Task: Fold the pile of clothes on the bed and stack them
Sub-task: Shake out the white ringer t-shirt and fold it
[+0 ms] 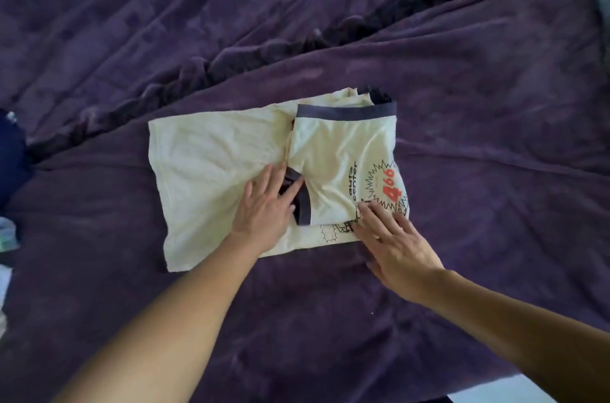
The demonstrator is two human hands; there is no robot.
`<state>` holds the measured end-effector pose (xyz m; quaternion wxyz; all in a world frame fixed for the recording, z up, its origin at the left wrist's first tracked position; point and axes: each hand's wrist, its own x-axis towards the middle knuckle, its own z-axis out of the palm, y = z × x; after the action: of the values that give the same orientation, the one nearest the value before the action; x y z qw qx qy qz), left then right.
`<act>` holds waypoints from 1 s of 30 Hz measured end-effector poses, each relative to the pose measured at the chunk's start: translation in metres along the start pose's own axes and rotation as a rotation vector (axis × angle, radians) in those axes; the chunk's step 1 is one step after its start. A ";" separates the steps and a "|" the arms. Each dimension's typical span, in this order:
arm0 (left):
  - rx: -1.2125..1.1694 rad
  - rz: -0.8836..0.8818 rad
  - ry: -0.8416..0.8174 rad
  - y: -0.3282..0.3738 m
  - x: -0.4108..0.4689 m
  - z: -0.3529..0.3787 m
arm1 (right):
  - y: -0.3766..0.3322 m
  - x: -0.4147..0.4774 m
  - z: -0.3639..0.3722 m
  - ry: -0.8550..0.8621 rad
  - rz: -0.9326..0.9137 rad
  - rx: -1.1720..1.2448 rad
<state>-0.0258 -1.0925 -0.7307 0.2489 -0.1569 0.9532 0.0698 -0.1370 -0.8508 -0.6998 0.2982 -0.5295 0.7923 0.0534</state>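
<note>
The fingers (pixel 292 188) of the left hand (pixel 264 211) lie straight and slightly spread, pressed flat on the T-shirt (pixel 214 155). They hold nothing, and the forefinger rests across the dark sleeve cuff (pixel 306 204), hiding part of it. The thumb is tucked out of sight on the hand's far side. The right hand (pixel 396 247) is likewise flat, its fingers (pixel 379 217) straight and close together. Their tips rest on the shirt's near right corner at the edge of the print (pixel 386 188), while the palm lies off the shirt on the blanket (pixel 462 72). The hand covers the lower part of the print, so only "auto center", a spiky ring and red figures can be read; the drawn lines below them are too small to make out. The cream T-shirt lies partly folded in the middle of the bed. Its right half is doubled over with the dark neck band (pixel 346 112) along the far edge, and its left half lies in a single flat layer. The purple blanket under the shirt runs out past it on every side, with a rumpled ridge beyond the shirt's far edge. Well to the shirt's left, a dark blue thing (pixel 11 151) and a pale cloth (pixel 6 231) are cut off by the frame's edge, and it is not clear what they are. Both forearms run out of the picture at the bottom.
</note>
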 end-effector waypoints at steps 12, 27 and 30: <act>-0.661 -0.807 0.354 -0.117 -0.058 -0.038 | -0.078 0.045 -0.061 0.229 -0.140 0.162; -1.313 -0.665 0.186 -0.213 0.005 -0.038 | -0.277 0.143 0.024 0.522 0.031 0.284; -1.250 -0.734 0.315 -0.204 0.006 -0.042 | -0.271 0.127 0.018 0.612 0.015 0.469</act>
<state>0.0181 -1.2955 -0.7085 -0.0193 -0.5861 0.6463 0.4883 0.0736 -1.0634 -0.7194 0.1608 -0.4324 0.8393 -0.2877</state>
